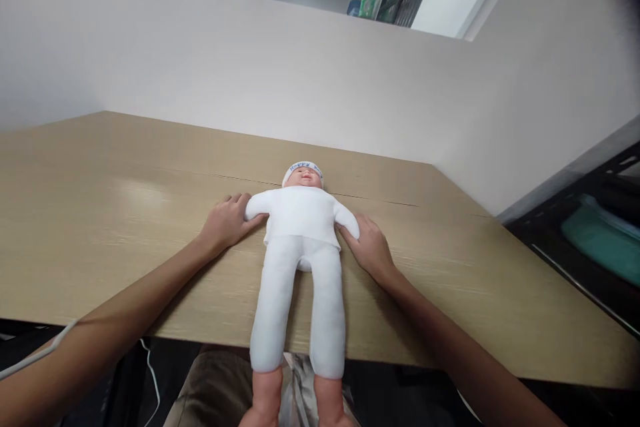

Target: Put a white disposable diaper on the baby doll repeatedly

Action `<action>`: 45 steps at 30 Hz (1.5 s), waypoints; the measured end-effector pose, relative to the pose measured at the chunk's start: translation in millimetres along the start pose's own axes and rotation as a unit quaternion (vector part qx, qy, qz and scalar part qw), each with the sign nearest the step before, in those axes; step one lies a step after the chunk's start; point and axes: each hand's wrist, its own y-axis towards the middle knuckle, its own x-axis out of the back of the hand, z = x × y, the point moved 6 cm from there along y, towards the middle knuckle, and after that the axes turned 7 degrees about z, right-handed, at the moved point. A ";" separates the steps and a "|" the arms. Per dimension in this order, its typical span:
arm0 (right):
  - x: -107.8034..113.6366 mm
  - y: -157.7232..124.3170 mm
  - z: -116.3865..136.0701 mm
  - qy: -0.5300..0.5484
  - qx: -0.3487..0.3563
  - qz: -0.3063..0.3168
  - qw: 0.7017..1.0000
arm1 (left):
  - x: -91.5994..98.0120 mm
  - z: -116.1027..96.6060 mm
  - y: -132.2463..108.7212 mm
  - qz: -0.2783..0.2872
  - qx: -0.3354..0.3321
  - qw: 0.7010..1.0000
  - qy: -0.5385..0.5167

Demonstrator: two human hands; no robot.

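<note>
A baby doll (303,213) in a white top, white trousers and a white cap with blue lettering lies face up on the wooden table (165,213). Its bare feet hang past the table's front edge. My left hand (231,219) is closed round the end of the doll's sleeve on the left. The other sleeve end is held by my right hand (369,243), with the thumb beneath it and the fingers partly hidden behind.
A pale wall (250,73) stands behind the table. At the right is a dark rack with a green item (600,240). White cables (154,380) hang at the lower left, near my legs (215,387).
</note>
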 end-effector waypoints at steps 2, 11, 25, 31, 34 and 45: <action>-6.7 23.9 -4.7 0.004 0.007 -0.005 1.000 | -4.1 7.9 22.2 -0.003 -0.001 1.000 -0.008; -27.0 119.2 -22.6 0.032 0.050 -0.022 0.998 | -15.0 39.2 117.3 -0.044 -0.032 0.998 -0.008; -39.0 194.9 -62.5 -0.042 0.092 -0.059 0.993 | -30.1 65.6 185.3 -0.063 -0.052 0.997 0.002; -28.1 159.6 -104.3 -0.035 0.093 -0.096 0.990 | -18.6 100.8 165.2 -0.048 -0.119 0.990 -0.063; -27.3 154.6 -115.7 -0.033 0.102 -0.091 0.990 | -17.2 116.4 164.2 -0.052 -0.124 0.987 -0.091; -20.7 137.7 -104.5 -0.041 0.068 -0.139 0.987 | -21.0 129.6 150.8 -0.079 -0.058 0.993 -0.064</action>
